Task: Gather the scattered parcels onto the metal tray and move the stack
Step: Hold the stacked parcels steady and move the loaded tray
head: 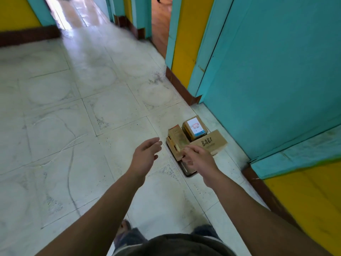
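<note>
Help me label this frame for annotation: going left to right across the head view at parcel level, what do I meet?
In order: left hand → tall narrow carton → white-labelled box → BABI box → teal door. The right hand and metal tray overlap the cartons, so they are left out.

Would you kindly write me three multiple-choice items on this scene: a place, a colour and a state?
1. Where does the metal tray stand? A on a table; B on the tiled floor; C on a chair.
2. What colour is the door beside the parcels? A red; B teal; C white.
3. How is the left hand? A open and empty; B gripping a parcel; C fisted.
Answers: B, the tiled floor surrounds it; B, the door is teal; A, its fingers are relaxed, clear of the parcels.
</note>
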Motion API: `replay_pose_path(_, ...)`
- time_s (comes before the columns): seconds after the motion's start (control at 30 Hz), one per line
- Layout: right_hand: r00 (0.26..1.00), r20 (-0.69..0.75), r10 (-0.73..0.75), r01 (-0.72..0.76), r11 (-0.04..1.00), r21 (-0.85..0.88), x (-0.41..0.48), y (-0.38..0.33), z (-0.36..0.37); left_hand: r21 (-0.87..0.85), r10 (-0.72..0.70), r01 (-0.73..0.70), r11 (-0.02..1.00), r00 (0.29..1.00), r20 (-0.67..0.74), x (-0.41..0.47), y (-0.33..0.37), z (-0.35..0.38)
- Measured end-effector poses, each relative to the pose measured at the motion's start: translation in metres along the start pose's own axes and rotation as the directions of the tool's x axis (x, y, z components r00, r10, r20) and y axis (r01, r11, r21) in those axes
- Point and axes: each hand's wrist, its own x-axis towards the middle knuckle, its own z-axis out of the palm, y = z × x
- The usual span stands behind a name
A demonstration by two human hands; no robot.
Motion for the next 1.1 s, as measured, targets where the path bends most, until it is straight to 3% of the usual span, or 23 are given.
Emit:
replay_pose_path(0.3,0.988,0.155,0.0,0.033,0.976,-0.214,0.021,0.075,-0.171,-0.106,-0.073,0.055,0.993,0.983,-0.171,-0.052,-0.057,0.17)
replay_pose_path(0.5,0.966,0.252,0.047,0.018,0.968,-0.249,0.007,0.092,-0.211,-0.143,-0.109,0.076,0.987,0.965,-0.238,-0.084,-0.08,0.215)
replay_pose_path(0.83,0.971,0.227,0.07,-0.007,0.964,-0.266,0.013,0.128,-0.259,-0.196,-0.165,0.121,0.973,0.96,-0.227,-0.097,-0.127,0.263)
replay_pose_path(1.1,0.927,0.349,0.138,0.0,0.93,-0.368,0.092,0.151,-0.326,-0.26,-0.262,0.179,0.949,0.905,-0.336,-0.044,-0.152,0.337)
